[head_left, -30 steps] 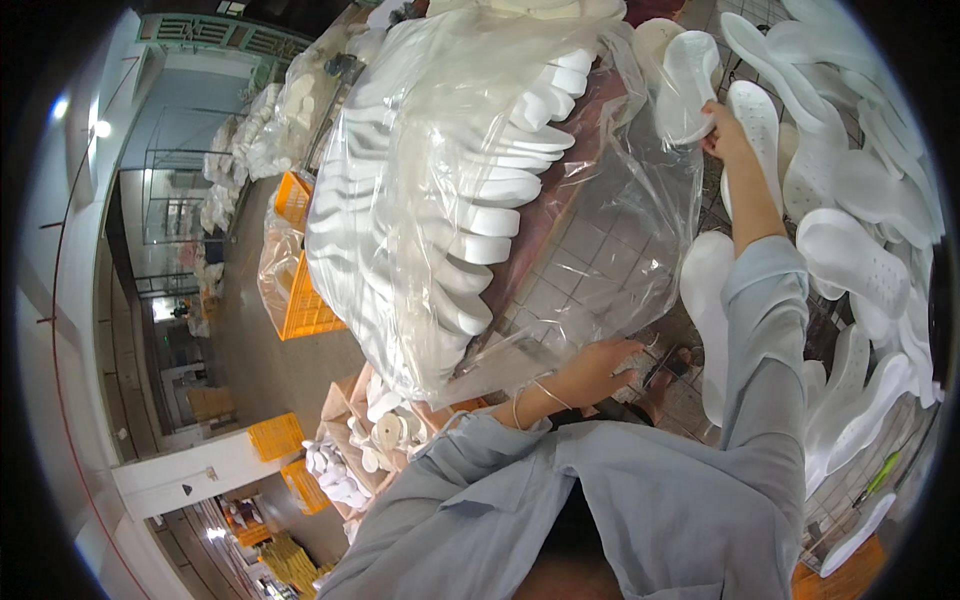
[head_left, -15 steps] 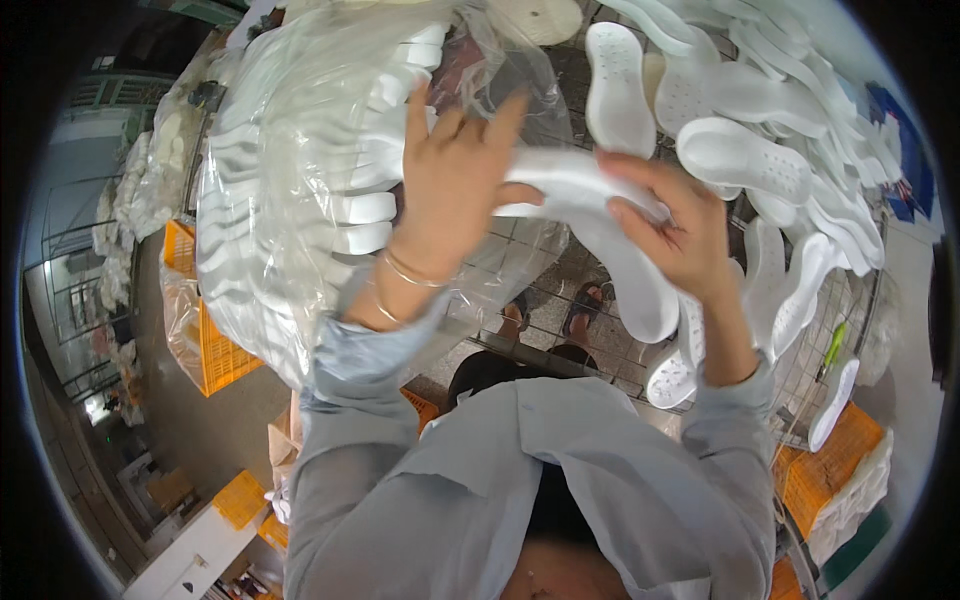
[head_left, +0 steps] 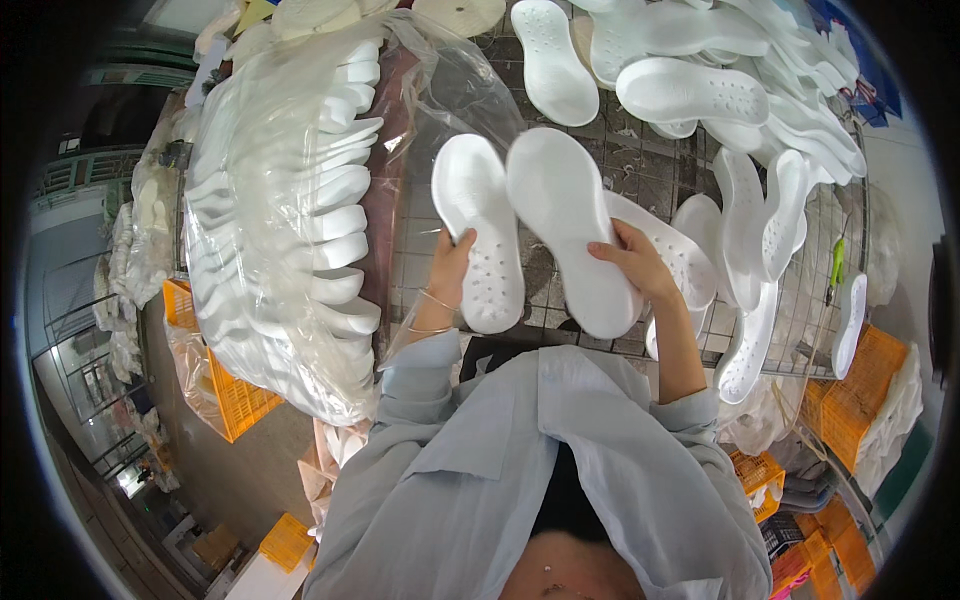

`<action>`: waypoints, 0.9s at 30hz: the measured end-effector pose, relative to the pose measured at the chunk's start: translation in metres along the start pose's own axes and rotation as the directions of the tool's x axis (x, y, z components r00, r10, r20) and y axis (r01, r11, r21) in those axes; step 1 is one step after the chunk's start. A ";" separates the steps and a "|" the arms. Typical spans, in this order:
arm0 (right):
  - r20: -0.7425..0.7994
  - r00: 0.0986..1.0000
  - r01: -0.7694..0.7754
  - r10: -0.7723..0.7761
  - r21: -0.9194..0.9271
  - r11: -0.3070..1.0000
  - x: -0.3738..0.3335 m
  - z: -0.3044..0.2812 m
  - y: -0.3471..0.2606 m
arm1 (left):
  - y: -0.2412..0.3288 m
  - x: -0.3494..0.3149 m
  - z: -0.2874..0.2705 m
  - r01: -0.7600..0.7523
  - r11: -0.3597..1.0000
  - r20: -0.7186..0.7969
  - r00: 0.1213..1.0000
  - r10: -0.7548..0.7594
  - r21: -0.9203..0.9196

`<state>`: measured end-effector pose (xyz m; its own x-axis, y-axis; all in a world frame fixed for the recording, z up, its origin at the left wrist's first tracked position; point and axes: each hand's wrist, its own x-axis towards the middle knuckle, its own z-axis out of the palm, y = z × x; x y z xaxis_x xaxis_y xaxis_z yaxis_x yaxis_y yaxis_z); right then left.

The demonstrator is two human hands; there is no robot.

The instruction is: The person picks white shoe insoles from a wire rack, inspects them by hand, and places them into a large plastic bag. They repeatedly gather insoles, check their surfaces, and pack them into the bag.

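Note:
My left hand (head_left: pixel 450 268) is closed on the left edge of a white shoe sole (head_left: pixel 476 205), its dimpled face upward. In my right hand (head_left: pixel 640 262) is a second white sole, the smooth one (head_left: pixel 562 195), gripped at its right edge with the thumb on top. Both soles are upright side by side over the wire rack (head_left: pixel 535 325), their upper parts nearly touching. Another dimpled sole (head_left: pixel 685 262) shows partly behind my right hand; whether the hand touches it I cannot tell. Left of my hands, a clear plastic bag (head_left: pixel 255 190) covers stacked white soles (head_left: pixel 345 225).
Loose white soles (head_left: pixel 690 90) are heaped at the far right, several more lying along the rack's right side. A green-handled tool (head_left: pixel 837 262) sits by the rack's right edge. Orange crates (head_left: pixel 235 395) stand at lower left, and another crate (head_left: pixel 855 395) at lower right.
My left hand has come down from beside the bag and now holds a sole. My right hand has moved slightly left and down. The soles are now apart, side by side.

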<state>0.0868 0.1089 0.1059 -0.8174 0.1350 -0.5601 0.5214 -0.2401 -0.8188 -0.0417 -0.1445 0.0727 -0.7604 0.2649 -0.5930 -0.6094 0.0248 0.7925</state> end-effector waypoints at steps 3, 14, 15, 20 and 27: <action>0.142 0.989 -0.043 0.027 0.115 0.992 -0.020 0.031 -0.009 | 0.007 -0.028 0.028 0.015 0.975 0.251 0.967 0.042 -0.222; -0.065 0.625 0.563 -0.778 -0.653 0.507 -0.047 0.052 -0.075 | 0.062 -0.087 0.069 -0.418 0.906 0.166 0.900 0.404 0.061; -0.100 0.613 0.527 -0.784 -0.688 0.499 -0.046 0.053 -0.076 | 0.065 -0.090 0.070 -0.416 0.907 0.171 0.900 0.401 0.060; -0.077 0.607 0.462 -0.791 -0.776 0.429 -0.050 0.061 -0.073 | 0.066 -0.104 0.073 -0.452 0.885 0.145 0.889 0.435 0.114; -0.078 0.662 0.438 -0.745 -0.767 0.469 -0.063 0.056 -0.088 | 0.070 -0.113 0.073 -0.445 0.884 0.133 0.894 0.429 0.144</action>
<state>0.0784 0.0683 0.2204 -0.9107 0.3432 0.2298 0.0747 0.6840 -0.7256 0.0179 -0.1018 0.2052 -0.9108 0.3757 -0.1711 -0.1673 0.0428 0.9850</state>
